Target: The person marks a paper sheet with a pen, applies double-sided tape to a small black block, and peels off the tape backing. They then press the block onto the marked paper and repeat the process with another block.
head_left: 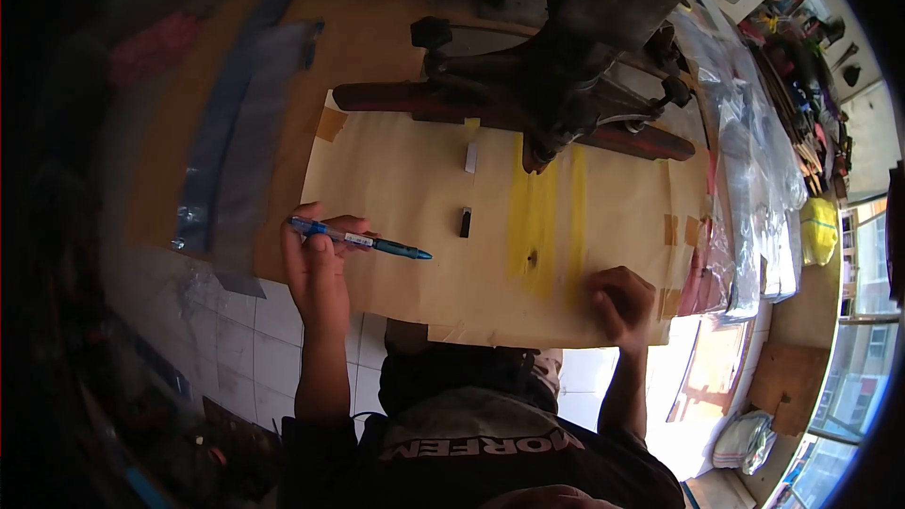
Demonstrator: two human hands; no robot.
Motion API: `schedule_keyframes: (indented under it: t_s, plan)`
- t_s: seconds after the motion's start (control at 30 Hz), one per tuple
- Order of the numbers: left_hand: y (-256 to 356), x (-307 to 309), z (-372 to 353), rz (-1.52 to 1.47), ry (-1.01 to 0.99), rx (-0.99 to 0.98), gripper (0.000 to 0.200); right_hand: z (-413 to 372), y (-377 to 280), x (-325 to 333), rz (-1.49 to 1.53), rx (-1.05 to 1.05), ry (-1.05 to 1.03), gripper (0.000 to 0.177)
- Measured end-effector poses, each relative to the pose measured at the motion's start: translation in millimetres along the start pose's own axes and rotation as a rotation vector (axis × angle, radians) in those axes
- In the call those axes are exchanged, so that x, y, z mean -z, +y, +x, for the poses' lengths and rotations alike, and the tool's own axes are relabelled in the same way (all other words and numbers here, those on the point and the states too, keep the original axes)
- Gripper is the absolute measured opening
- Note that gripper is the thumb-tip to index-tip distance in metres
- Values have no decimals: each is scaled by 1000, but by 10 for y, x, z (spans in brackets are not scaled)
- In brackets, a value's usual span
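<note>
My left hand (323, 259) is closed around a blue pen (363, 240) with a white label on its barrel. The pen points right, over the left part of a tan paper sheet (405, 170) on the table. My right hand (622, 302) rests at the sheet's lower right with its fingers curled, and no object shows in it. Between the hands lie a small black block (466, 223) and, farther off, a small whitish piece (470, 158). Yellow stripes (534, 217) run down the sheet, with a dark spot near their lower end.
Beyond the sheet stands a dark machine (575, 47) with a long dark red bar (386, 97) along its base. Clear plastic sheets (745, 151) cover the right side. A bluish plastic-covered strip (240, 132) lies at left. A yellow bundle (818, 231) sits far right.
</note>
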State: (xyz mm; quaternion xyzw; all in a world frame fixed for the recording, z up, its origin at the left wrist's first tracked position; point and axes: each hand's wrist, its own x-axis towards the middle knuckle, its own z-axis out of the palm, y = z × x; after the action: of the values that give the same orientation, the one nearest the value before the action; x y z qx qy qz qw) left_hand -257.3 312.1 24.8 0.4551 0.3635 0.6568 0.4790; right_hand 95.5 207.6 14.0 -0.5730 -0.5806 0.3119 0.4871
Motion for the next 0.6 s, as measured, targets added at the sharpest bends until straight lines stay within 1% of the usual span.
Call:
schedule_keyframes:
  t_s: [0.07, 0.1, 0.17, 0.2, 0.27, 0.3, 0.33, 0.4, 0.43, 0.5, 0.53, 0.6]
  plan:
    - [151, -9, 155, 57, -103, -43, 36, -16, 5, -20, 61, -49, -25, 13]
    - [205, -18, 238, 66, -85, -51, 36, -8, -24, -22, 68, -41, -44, 13]
    - [297, -68, 380, 70, -134, 1, 34, 35, -149, -13, -205, 11, -121, 15]
    - [325, -83, 392, 78, -123, -13, 34, 54, -240, -8, -196, 26, -131, 15]
    - [363, -140, 375, 45, -142, -2, 36, 61, -449, 39, -314, 80, -293, 18]
    - [400, -177, 339, 27, -148, 9, 36, 55, -516, 66, -291, 95, -344, 19]
    - [417, -202, 292, 28, -147, 2, 36, 67, -599, 93, -291, 103, -343, 19]
    - [439, -253, 210, 8, -183, -5, 38, 138, -775, 129, -361, 318, -511, 19]
    - [456, -278, 172, 4, -183, -12, 38, 171, -846, 127, -365, 325, -509, 19]
    - [478, -321, 107, 33, -209, -5, 37, 257, -974, 51, -351, 435, -560, 22]
    - [489, -365, 40, 29, -200, -14, 37, 304, -1039, -7, -355, 446, -567, 22]
    - [504, -448, -35, 10, -224, -31, 40, 421, -1145, -197, -252, 428, -449, 24]
